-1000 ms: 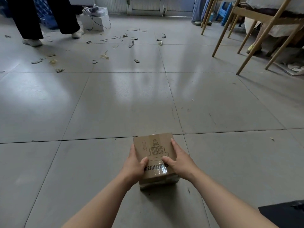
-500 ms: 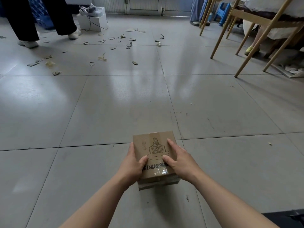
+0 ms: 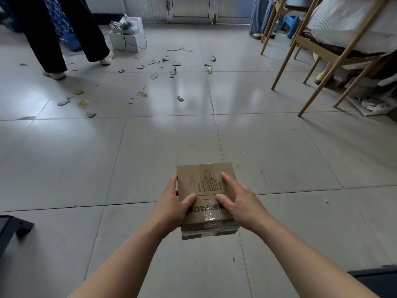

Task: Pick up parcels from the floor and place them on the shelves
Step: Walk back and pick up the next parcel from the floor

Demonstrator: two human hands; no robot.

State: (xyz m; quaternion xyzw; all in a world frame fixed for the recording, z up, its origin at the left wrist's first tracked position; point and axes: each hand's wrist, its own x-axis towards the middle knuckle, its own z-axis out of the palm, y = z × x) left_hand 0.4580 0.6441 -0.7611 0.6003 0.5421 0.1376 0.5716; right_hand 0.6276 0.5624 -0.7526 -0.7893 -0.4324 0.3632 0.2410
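The standing person [image 3: 53,35] is cut off above the legs.

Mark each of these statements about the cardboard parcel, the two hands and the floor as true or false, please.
1. Both hands hold the cardboard parcel. True: the left hand and the right hand clasp it from opposite sides.
2. The parcel's top shows a printed line drawing. True.
3. The parcel is sealed with red tape. False: the tape on it is clear.
4. The floor is completely clean. False: scraps of debris lie scattered on the far tiles.
5. Nobody else is visible. False: another person's legs in dark trousers stand at the upper left.
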